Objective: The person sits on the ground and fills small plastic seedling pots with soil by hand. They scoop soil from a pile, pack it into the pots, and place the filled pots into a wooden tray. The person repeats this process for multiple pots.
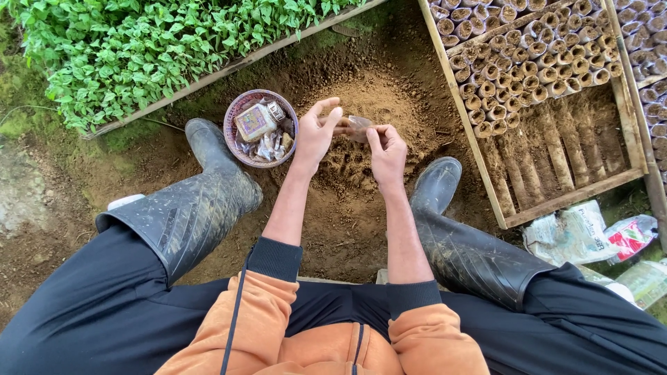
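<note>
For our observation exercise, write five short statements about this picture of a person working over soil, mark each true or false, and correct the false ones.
1. Both hands hold a small clear bag over the soil pile. True: the left hand and right hand pinch it between them.
2. The basket lies right of the right boot. False: it lies near the left boot.
3. The wooden frame is completely filled with soil tubes. False: the tubes fill the far part, and the near part shows bare soil.
4. Green seedlings grow at upper left. True.
5. The person is barefoot. False: both feet wear dark rubber boots.
</note>
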